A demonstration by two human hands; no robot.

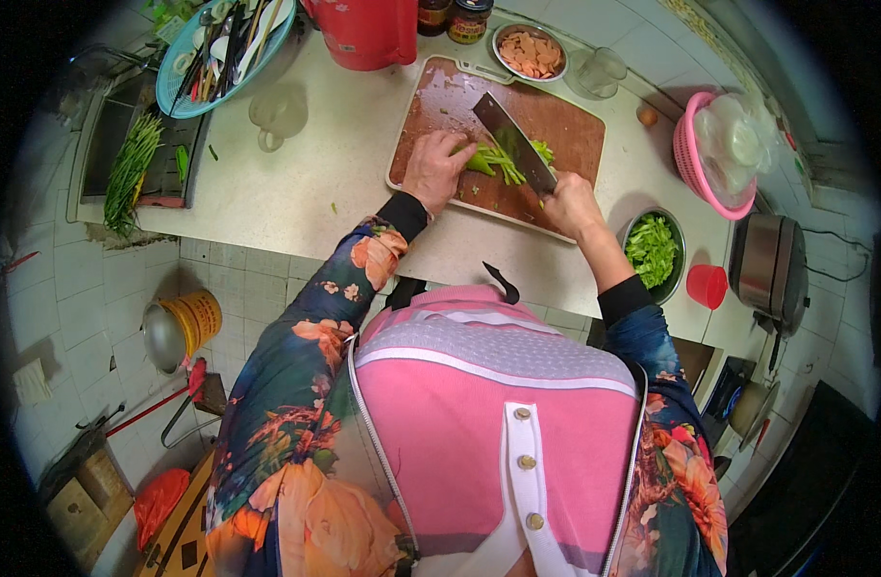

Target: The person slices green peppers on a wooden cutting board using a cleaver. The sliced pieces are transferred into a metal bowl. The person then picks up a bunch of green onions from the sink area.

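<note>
A wooden-faced cutting board (440,108) with a pale rim lies on the counter in front of me. My left hand (437,167) presses down with bent fingers on green vegetable stalks (481,163) at the board's middle. My right hand (571,204) grips the handle of a cleaver (511,138), whose broad blade slants up and left across the board. Cut green pieces lie on both sides of the blade, partly hidden by it. To the right of my right hand, a metal bowl (680,238) holds chopped green vegetable (651,251).
Behind the board stand a bowl of sliced sausage-like rounds (531,54), a drinking glass (599,72) and a red container (364,32). Rightward are an egg (647,115), a pink basket (689,148) and a red cup (706,285). Scallions (132,169) hang over the sink at left, near a glass mug (276,115).
</note>
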